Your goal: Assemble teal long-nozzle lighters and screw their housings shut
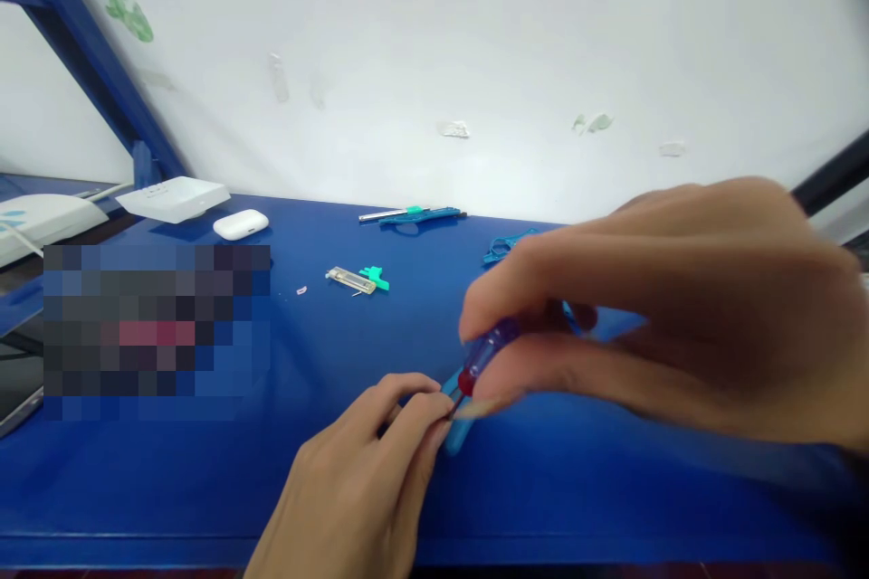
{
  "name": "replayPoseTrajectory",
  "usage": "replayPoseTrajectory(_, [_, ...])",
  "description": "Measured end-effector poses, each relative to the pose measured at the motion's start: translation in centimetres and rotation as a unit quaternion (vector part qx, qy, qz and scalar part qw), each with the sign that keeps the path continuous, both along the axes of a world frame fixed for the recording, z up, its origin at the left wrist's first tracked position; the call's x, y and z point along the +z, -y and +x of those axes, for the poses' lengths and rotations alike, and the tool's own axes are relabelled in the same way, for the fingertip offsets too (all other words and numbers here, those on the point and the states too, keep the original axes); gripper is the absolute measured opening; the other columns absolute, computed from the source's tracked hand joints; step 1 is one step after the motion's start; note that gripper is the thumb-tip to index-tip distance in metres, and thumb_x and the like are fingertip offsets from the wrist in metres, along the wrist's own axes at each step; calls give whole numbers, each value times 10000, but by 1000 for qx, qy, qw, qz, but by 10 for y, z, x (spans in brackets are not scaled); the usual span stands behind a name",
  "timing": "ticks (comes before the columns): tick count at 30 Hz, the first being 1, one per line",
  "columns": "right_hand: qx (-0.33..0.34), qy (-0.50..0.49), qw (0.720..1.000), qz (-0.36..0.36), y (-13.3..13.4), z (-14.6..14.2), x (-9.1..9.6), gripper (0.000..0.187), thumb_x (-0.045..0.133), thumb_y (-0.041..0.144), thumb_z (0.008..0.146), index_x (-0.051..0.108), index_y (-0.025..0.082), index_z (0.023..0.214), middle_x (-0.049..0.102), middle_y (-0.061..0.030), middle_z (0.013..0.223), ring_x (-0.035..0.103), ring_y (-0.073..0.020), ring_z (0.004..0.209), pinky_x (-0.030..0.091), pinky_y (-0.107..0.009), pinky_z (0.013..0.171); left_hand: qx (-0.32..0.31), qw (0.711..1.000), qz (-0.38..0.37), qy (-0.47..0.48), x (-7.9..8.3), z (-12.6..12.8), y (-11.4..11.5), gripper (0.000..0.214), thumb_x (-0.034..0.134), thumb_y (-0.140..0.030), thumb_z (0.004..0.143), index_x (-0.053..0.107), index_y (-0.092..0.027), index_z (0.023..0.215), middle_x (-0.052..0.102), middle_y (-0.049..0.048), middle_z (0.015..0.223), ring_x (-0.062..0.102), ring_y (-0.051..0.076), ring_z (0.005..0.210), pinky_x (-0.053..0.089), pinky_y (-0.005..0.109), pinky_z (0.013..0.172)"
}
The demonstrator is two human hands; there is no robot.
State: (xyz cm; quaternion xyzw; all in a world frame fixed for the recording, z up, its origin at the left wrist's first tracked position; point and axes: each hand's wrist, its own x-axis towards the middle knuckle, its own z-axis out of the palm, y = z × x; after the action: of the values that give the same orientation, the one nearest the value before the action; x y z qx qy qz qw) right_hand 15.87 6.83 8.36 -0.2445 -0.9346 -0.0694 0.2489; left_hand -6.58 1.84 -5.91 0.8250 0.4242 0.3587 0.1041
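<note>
My right hand [631, 317] is closed around a small screwdriver [490, 351] with a see-through purple handle and a red collar. Its thin shaft slants down to the left. My left hand [367, 466] presses a light-blue plastic piece [460, 436] with its fingertips against the blue table [326, 362]. The screwdriver's tip meets this piece beside the left fingertips, which hide the exact contact spot. Beyond the left hand lies a clear, narrow plastic part [351, 280] touching a bright green plastic part [377, 279].
Blue strip-like pieces [424, 215] lie near the white wall [407, 36]. Another blue piece [502, 247] is partly behind my right hand. At the left are a white rounded case [241, 224], a white box [175, 199] and a blurred-out area [149, 326].
</note>
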Motion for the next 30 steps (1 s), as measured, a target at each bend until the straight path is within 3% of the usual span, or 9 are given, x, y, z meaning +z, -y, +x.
replayPoseTrajectory(5, [-19, 11, 996, 91, 0, -7, -7, 430, 743, 585, 942, 629, 242, 708, 476, 81, 470, 334, -91, 399, 353, -272, 426, -1, 1000, -8, -4, 2, 0, 1, 289, 446, -172, 1077, 640, -347, 1199, 755, -40, 1180, 789, 167, 930, 663, 253, 799])
replayPoseTrajectory(8, [9, -1, 999, 49, 3, -3, -3, 308, 689, 521, 1006, 760, 225, 966, 663, 55, 621, 511, -92, 445, 448, -245, 466, 5, 1000, -16, -15, 5, 1, 2, 310, 419, -175, 1091, 652, -338, 1215, 753, -24, 1200, 787, 172, 932, 665, 266, 801])
replayPoseTrajectory(11, [31, -3, 999, -25, 2, 2, 3, 180, 665, 342, 1041, 757, 309, 1192, 797, 58, 840, 703, -95, 598, 550, -197, 559, -1, 1000, -7, -7, 5, 2, 0, 287, 438, -191, 1099, 633, -364, 1219, 755, -53, 1192, 785, 164, 963, 661, 269, 848])
replayPoseTrajectory(14, [12, -4, 999, -38, 1, 2, 4, 94, 706, 342, 1011, 791, 331, 971, 785, 68, 752, 655, -93, 518, 528, -225, 524, 2, 1000, 10, -3, 3, 2, -1, 253, 467, -209, 1098, 610, -373, 1227, 754, -60, 1187, 786, 167, 949, 666, 273, 835])
replayPoseTrajectory(20, [-36, -10, 994, 104, 4, -9, -6, 538, 604, 482, 1042, 615, 254, 555, 508, 46, 447, 363, -104, 387, 332, -318, 416, 3, 1000, 6, -13, 4, 1, 0, 292, 434, -213, 1104, 606, -390, 1260, 755, -51, 1161, 784, 167, 890, 667, 268, 813])
replayPoseTrajectory(22, [-19, -8, 996, 92, 5, -8, -6, 452, 616, 471, 1038, 681, 258, 644, 592, 40, 505, 442, -111, 398, 368, -316, 418, 3, 1000, -5, -13, 5, 1, 0, 296, 428, -211, 1104, 606, -390, 1259, 749, -51, 1194, 785, 164, 894, 669, 272, 806])
replayPoseTrajectory(24, [7, -7, 999, 43, 4, -5, -2, 211, 652, 405, 1030, 774, 256, 942, 734, 34, 677, 582, -106, 475, 486, -256, 500, 5, 1000, -15, -16, 4, 1, 0, 304, 434, -195, 1098, 600, -386, 1266, 746, -50, 1217, 787, 169, 933, 671, 280, 811])
replayPoseTrajectory(26, [36, 7, 999, -1, 1, -2, 0, 139, 661, 302, 1030, 753, 260, 1126, 784, 54, 799, 645, -66, 545, 529, -167, 600, 2, 1000, -13, -14, 2, 1, -1, 303, 457, -179, 1091, 594, -380, 1272, 742, -47, 1235, 785, 173, 985, 670, 282, 830])
replayPoseTrajectory(30, [21, 16, 999, 44, -3, -1, -4, 146, 771, 367, 969, 745, 269, 864, 693, 95, 620, 537, -45, 447, 466, -198, 517, -4, 1000, 6, -15, -2, 0, 0, 320, 480, -167, 1081, 584, -376, 1301, 738, -42, 1255, 776, 172, 1045, 661, 268, 870])
